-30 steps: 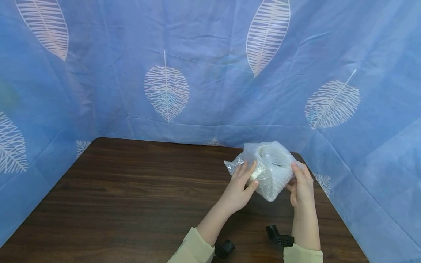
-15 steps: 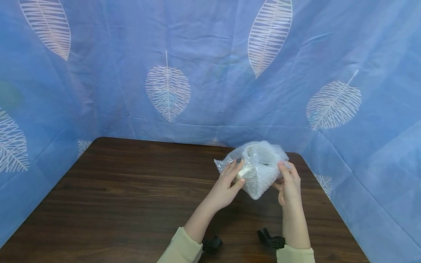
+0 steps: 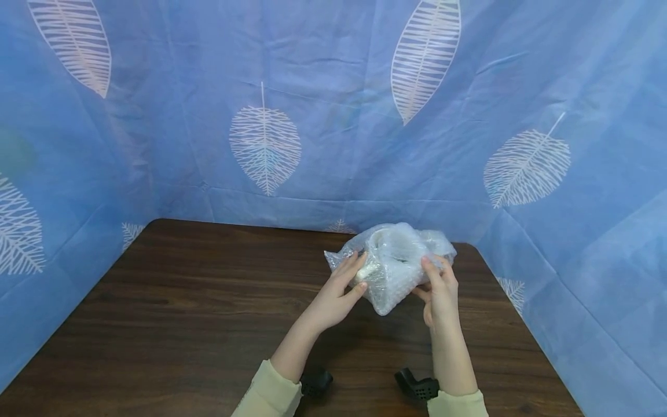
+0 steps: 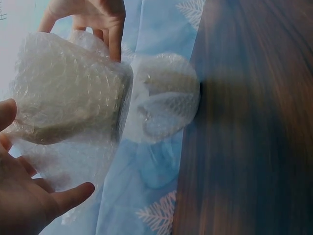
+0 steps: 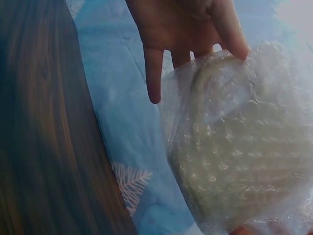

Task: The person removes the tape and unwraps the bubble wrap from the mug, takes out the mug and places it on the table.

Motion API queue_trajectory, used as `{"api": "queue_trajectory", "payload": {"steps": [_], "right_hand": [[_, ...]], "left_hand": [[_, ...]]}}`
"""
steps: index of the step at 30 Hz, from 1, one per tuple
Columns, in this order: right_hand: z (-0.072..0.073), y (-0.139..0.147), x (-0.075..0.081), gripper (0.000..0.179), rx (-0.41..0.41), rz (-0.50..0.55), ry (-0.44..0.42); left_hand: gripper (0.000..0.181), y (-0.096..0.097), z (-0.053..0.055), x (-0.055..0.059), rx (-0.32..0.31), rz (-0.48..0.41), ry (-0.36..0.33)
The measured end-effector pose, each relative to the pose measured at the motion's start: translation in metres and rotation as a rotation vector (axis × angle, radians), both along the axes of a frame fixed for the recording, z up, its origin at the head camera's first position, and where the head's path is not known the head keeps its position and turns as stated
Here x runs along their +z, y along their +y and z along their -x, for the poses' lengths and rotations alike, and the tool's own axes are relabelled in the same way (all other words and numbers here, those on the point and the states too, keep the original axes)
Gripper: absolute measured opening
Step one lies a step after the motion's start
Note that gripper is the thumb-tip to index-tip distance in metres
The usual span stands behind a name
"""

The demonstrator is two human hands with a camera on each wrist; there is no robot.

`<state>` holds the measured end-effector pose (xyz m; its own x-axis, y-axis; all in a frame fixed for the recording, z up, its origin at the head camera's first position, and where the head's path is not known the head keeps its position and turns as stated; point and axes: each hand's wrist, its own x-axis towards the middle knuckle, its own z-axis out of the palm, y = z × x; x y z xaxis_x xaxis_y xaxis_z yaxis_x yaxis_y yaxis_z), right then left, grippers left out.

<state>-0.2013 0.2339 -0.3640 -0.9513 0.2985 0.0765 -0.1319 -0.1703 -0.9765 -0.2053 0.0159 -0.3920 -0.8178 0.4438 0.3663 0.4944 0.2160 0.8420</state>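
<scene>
Between the two hands is a bubble-wrapped mug [image 3: 393,272], lifted above the table and tilted. A pale body and a curved handle show through the wrap [image 5: 244,152] in the right wrist view. My left hand [image 3: 332,296] holds its left side with spread, bent fingers, the thumb toward me. On the right side, my right hand [image 3: 442,292] grips it between thumb and fingers; some fingertips are hidden behind the wrap. A loose corner of clear film sticks out beyond the left fingers.
A second bubble-wrapped bundle [image 4: 168,95] stands behind the held one, partly hidden in the head view. Dark wooden table [image 3: 182,313] extends left. Blue leaf-print cloth [image 3: 323,133] hangs behind and at the sides. Black wrist mounts [image 3: 417,385] sit below the hands.
Both hands have moved left together, carrying the bubble-wrapped mug with them. The second bundle has come into sight at the back right.
</scene>
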Motion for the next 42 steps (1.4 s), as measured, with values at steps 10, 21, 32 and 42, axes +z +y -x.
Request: {"api": "queue_trajectory", "payload": {"steps": [10,21,32,42], "right_hand": [[0.005,-0.021,-0.006,0.031,0.057,0.011,0.013],[0.018,-0.047,-0.017,0.044,0.084,0.014,0.021],[0.029,-0.071,-0.033,0.043,0.118,0.023,0.022],[0.040,-0.091,-0.048,0.039,0.137,0.062,0.007]], "left_hand": [[0.058,-0.028,0.006,-0.001,-0.008,0.014,0.027],[0.056,-0.054,0.014,-0.011,0.028,0.007,0.044],[0.058,-0.082,0.023,-0.024,0.007,0.023,0.004],[0.057,-0.103,0.015,-0.008,0.003,0.015,-0.035]]}}
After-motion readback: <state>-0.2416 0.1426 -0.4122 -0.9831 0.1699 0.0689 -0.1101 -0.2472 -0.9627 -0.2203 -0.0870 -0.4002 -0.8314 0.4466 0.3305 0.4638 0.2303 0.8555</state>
